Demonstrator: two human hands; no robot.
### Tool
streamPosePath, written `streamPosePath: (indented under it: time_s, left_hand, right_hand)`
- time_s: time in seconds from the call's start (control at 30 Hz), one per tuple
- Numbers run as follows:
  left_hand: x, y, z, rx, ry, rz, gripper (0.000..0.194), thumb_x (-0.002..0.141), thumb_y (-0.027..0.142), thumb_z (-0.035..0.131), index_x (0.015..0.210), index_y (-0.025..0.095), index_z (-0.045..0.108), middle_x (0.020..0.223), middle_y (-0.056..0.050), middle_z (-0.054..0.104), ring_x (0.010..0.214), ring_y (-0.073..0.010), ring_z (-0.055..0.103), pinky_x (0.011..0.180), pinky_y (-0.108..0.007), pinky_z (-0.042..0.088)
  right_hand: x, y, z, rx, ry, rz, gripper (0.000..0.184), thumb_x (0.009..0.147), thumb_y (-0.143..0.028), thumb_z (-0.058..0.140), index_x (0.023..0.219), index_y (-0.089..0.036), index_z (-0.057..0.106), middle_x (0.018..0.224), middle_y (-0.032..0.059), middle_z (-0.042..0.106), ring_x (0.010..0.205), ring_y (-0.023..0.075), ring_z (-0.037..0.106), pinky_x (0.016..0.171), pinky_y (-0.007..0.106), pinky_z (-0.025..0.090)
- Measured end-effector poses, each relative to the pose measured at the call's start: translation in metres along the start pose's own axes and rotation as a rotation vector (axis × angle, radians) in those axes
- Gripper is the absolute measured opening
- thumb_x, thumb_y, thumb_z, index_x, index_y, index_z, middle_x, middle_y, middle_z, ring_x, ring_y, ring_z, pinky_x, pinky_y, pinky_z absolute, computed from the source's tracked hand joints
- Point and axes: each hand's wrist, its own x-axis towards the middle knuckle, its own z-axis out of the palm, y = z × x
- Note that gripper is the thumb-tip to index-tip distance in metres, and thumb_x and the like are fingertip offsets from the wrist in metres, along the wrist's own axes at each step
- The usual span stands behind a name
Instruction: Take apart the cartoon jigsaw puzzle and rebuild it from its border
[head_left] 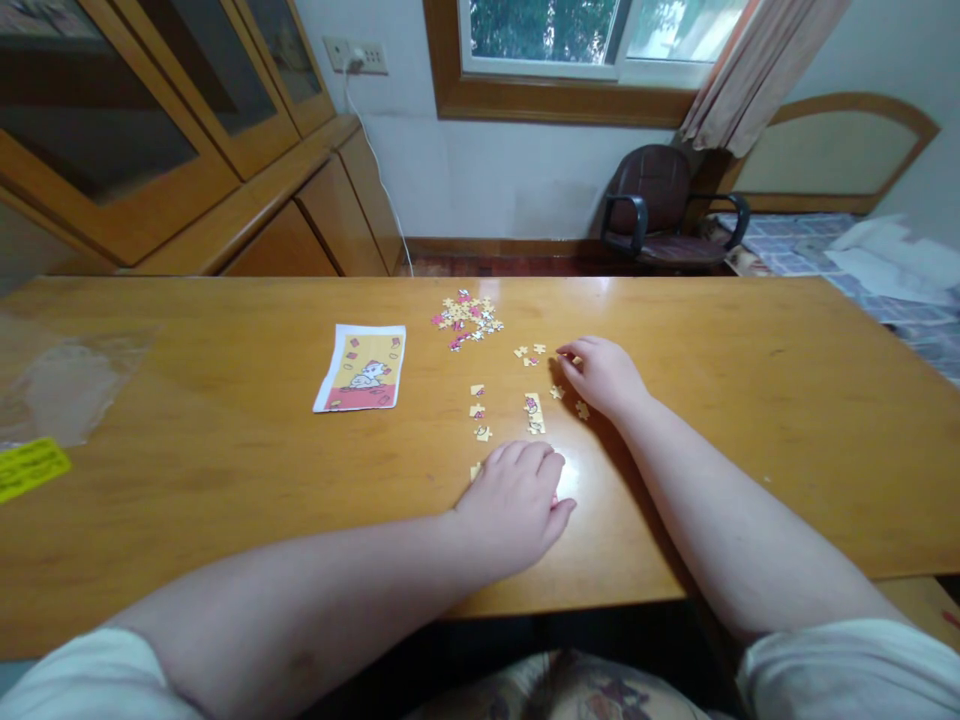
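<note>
My right hand (pixel 606 378) is at the right of the loose jigsaw pieces, thumb and forefinger pinched on a small yellow puzzle piece (pixel 576 361) that is mostly covered. Close by it lie single yellow pieces (pixel 557 392) and a group of three (pixel 539 349). My left hand (pixel 516 508) rests palm down near the table's front, fingers curled under; what they hold, if anything, is hidden. Part of a puzzle piece (pixel 475 471) shows beside its wrist. Beyond it are a joined strip of pieces (pixel 534 413) and a column of separate pieces (pixel 477 411).
A heap of puzzle pieces (pixel 466 318) lies near the table's far edge. Left of it is a picture card (pixel 361 368) with a white cartoon animal. A clear plastic bag (pixel 71 385) with a yellow label (pixel 31 468) lies at far left. Behind the table (pixel 225 440) stands an armchair (pixel 660 205).
</note>
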Motion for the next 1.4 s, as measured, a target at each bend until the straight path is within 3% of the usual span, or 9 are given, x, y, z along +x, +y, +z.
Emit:
streamPosePath:
  time_s: [0.17, 0.33, 0.43, 0.53, 0.63, 0.77, 0.9, 1.1, 1.4]
  left_hand:
    - [-0.008, 0.004, 0.001, 0.103, 0.101, 0.125, 0.028, 0.091, 0.037, 0.049, 0.106, 0.015, 0.058, 0.110, -0.011, 0.061, 0.099, -0.0273, 0.055, 0.084, -0.042, 0.046]
    - [-0.017, 0.012, -0.011, 0.237, 0.099, 0.186, 0.025, 0.094, 0.032, 0.042, 0.087, 0.017, 0.061, 0.078, -0.008, 0.062, 0.076, -0.0228, 0.057, 0.067, -0.036, 0.044]
    - [-0.015, -0.001, -0.039, 0.309, 0.003, -0.062, 0.024, 0.093, 0.026, 0.042, 0.081, 0.018, 0.061, 0.071, -0.007, 0.062, 0.069, -0.0229, 0.059, 0.061, -0.035, 0.042]
    - [-0.007, -0.037, -0.070, 0.368, -0.073, -0.407, 0.028, 0.092, 0.032, 0.043, 0.080, 0.016, 0.063, 0.073, -0.009, 0.065, 0.067, -0.0246, 0.060, 0.058, -0.035, 0.042]
    - [0.004, -0.084, -0.081, 0.289, 0.047, -0.523, 0.027, 0.090, 0.033, 0.045, 0.079, 0.017, 0.063, 0.080, -0.009, 0.066, 0.073, -0.0252, 0.060, 0.063, -0.035, 0.043]
    - [0.015, -0.131, -0.066, 0.076, 0.312, -0.380, 0.025, 0.091, 0.032, 0.045, 0.088, 0.017, 0.064, 0.092, -0.007, 0.067, 0.087, -0.0212, 0.059, 0.079, -0.034, 0.045]
    - [0.019, -0.149, -0.053, -0.076, 0.235, -0.232, 0.022, 0.090, 0.030, 0.051, 0.093, 0.017, 0.068, 0.094, -0.005, 0.067, 0.087, -0.0172, 0.058, 0.082, -0.031, 0.045]
    - [0.022, -0.146, -0.046, -0.083, 0.058, -0.105, 0.026, 0.092, 0.031, 0.050, 0.106, 0.023, 0.070, 0.102, -0.005, 0.065, 0.097, -0.0187, 0.058, 0.087, -0.033, 0.044]
    - [0.026, -0.149, -0.041, -0.107, 0.077, -0.066, 0.024, 0.092, 0.033, 0.052, 0.100, 0.020, 0.071, 0.101, -0.005, 0.065, 0.096, -0.0182, 0.058, 0.088, -0.033, 0.044]
  right_hand:
    - [0.001, 0.001, 0.001, 0.010, -0.001, 0.012, 0.028, 0.091, -0.028, 0.049, 0.100, -0.018, 0.073, 0.097, 0.0099, 0.072, 0.091, 0.0226, 0.063, 0.081, 0.031, 0.045]
    - [0.005, 0.003, 0.002, -0.020, -0.025, -0.020, 0.029, 0.091, -0.023, 0.047, 0.102, -0.018, 0.073, 0.102, 0.0106, 0.071, 0.095, 0.0234, 0.062, 0.086, 0.033, 0.044]
    - [0.006, 0.004, 0.002, -0.036, -0.048, -0.047, 0.029, 0.091, -0.022, 0.046, 0.102, -0.017, 0.072, 0.103, 0.0107, 0.071, 0.096, 0.0237, 0.061, 0.087, 0.033, 0.042]
    - [0.006, 0.003, 0.002, -0.038, -0.047, -0.067, 0.028, 0.090, -0.021, 0.046, 0.100, -0.017, 0.072, 0.102, 0.0107, 0.071, 0.095, 0.0240, 0.060, 0.087, 0.034, 0.041]
    - [0.006, 0.000, 0.002, -0.036, -0.050, -0.086, 0.027, 0.090, -0.021, 0.047, 0.099, -0.016, 0.071, 0.101, 0.0111, 0.071, 0.095, 0.0245, 0.060, 0.085, 0.034, 0.041]
    - [0.005, -0.004, 0.002, -0.026, -0.076, -0.136, 0.026, 0.091, -0.022, 0.047, 0.101, -0.017, 0.070, 0.102, 0.0107, 0.071, 0.094, 0.0247, 0.058, 0.084, 0.035, 0.039]
    - [0.004, -0.006, 0.004, -0.026, -0.103, -0.209, 0.031, 0.095, -0.027, 0.043, 0.107, -0.018, 0.070, 0.107, 0.0106, 0.070, 0.093, 0.0243, 0.057, 0.083, 0.035, 0.037]
    - [0.003, -0.008, 0.007, -0.028, -0.123, -0.259, 0.033, 0.096, -0.031, 0.042, 0.113, -0.022, 0.069, 0.111, 0.0102, 0.069, 0.093, 0.0244, 0.055, 0.082, 0.037, 0.035]
    - [0.002, -0.009, 0.007, -0.026, -0.144, -0.263, 0.032, 0.096, -0.033, 0.044, 0.113, -0.021, 0.069, 0.111, 0.0090, 0.069, 0.094, 0.0239, 0.056, 0.082, 0.036, 0.036]
